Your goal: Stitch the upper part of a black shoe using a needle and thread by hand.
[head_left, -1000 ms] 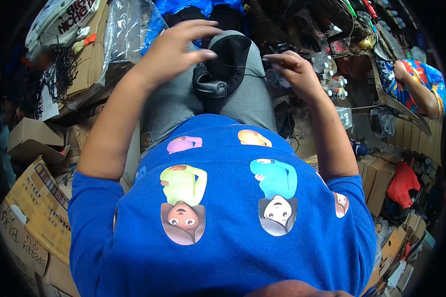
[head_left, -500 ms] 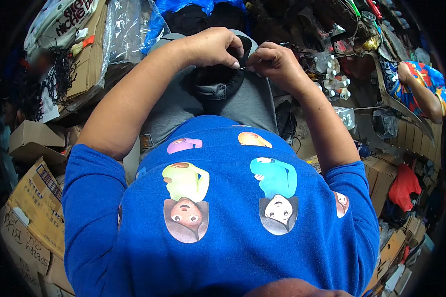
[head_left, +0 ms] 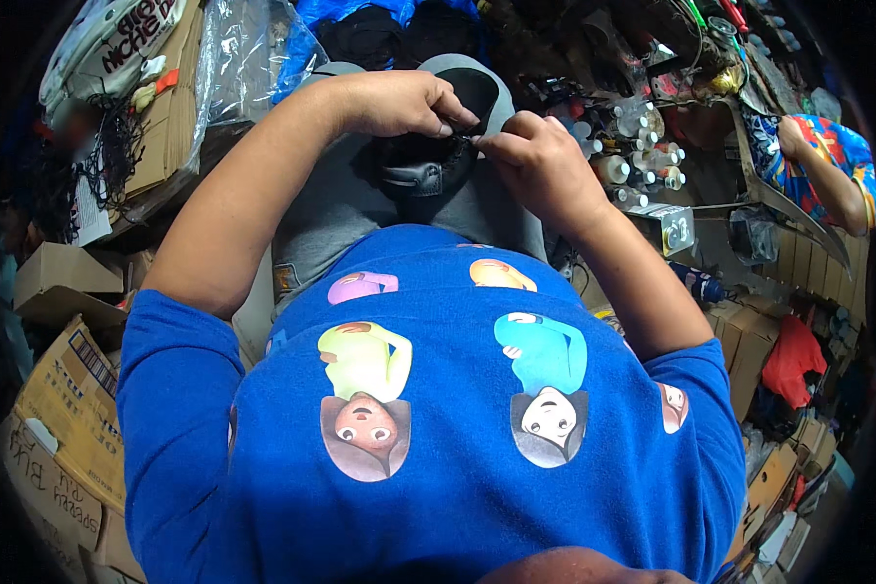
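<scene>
A black shoe point(head_left: 414, 179) with a stitched, shiny edge rests between my thighs, on grey trousers point(head_left: 326, 195). My left hand point(head_left: 409, 104) is over its far side, thumb and fingers closed together at the dark upper; the fingertips partly hide what they grip. Just to the right, my right hand point(head_left: 545, 161) is closed in a pinch close to the left fingertips. A tiny light thing shows at its fingertips, too small to name. Much of the shoe is lost in shadow and behind my hands.
Several bottles point(head_left: 642, 156) stand to the right, near a clear square container point(head_left: 674, 232). Cardboard boxes point(head_left: 63, 282) and plastic-wrapped card point(head_left: 229, 78) crowd the left. Another person's arm point(head_left: 832, 185) shows at the far right, beside a curved edge.
My right hand has come slightly nearer and turned, its fingers curling more tightly. My left hand has shifted a little nearer and left, its fingers drawn closer to the thumb.
</scene>
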Action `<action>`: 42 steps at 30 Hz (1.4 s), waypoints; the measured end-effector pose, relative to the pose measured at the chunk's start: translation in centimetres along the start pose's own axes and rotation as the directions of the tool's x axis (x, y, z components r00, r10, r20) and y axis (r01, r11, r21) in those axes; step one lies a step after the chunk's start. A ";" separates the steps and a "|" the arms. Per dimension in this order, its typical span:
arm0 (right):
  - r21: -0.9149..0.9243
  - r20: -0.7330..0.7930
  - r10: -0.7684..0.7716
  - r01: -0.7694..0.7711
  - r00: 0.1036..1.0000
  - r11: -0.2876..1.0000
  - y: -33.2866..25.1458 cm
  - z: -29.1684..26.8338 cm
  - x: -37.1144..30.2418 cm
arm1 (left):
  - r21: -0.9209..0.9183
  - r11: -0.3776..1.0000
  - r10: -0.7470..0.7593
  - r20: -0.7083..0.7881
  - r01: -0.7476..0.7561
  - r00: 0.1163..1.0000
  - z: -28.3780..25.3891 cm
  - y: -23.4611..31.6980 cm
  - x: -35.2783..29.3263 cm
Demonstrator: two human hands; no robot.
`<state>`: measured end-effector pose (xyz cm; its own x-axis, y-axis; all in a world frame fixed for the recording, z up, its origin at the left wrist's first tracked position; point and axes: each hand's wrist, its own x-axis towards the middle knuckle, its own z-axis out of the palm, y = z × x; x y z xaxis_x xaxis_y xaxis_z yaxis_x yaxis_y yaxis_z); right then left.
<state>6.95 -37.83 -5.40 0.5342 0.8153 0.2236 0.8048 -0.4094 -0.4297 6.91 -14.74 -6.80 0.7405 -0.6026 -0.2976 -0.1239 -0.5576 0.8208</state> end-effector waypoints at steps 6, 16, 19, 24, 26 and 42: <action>-0.292 0.257 -0.122 0.197 0.959 0.936 -0.9 -1.6 2.5 | 0.268 0.960 0.093 -0.034 -0.080 0.995 -0.7 1.1 1.1; 0.592 0.346 0.472 -0.579 0.811 0.561 3.2 1.4 1.6 | 0.306 0.952 0.179 -0.613 0.022 0.769 2.6 -1.2 -1.5; 0.541 0.300 0.395 -0.496 0.868 0.679 4.1 1.3 0.1 | 0.282 0.958 0.066 -0.417 0.060 0.907 3.0 -2.4 -6.0; 0.276 0.007 0.282 -0.273 0.959 0.921 4.9 2.0 -0.3 | 0.148 0.852 -0.405 -0.420 0.502 0.812 -1.3 -1.6 -11.1; 0.681 -0.053 0.736 -0.514 0.675 0.521 5.0 2.5 1.0 | -0.263 0.933 -0.352 -0.540 0.244 0.765 -1.9 -0.3 -10.5; 0.804 0.472 0.566 -0.593 0.676 0.038 7.9 -0.3 -8.3 | -0.745 0.655 -0.505 -0.554 -0.124 0.662 -3.6 -6.4 -8.8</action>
<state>8.94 -47.89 -10.39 0.6947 0.5123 -0.5049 -0.4946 -0.1695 -0.8524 3.57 -3.81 -7.69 0.9187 0.1992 -0.3411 0.3192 0.1344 0.9381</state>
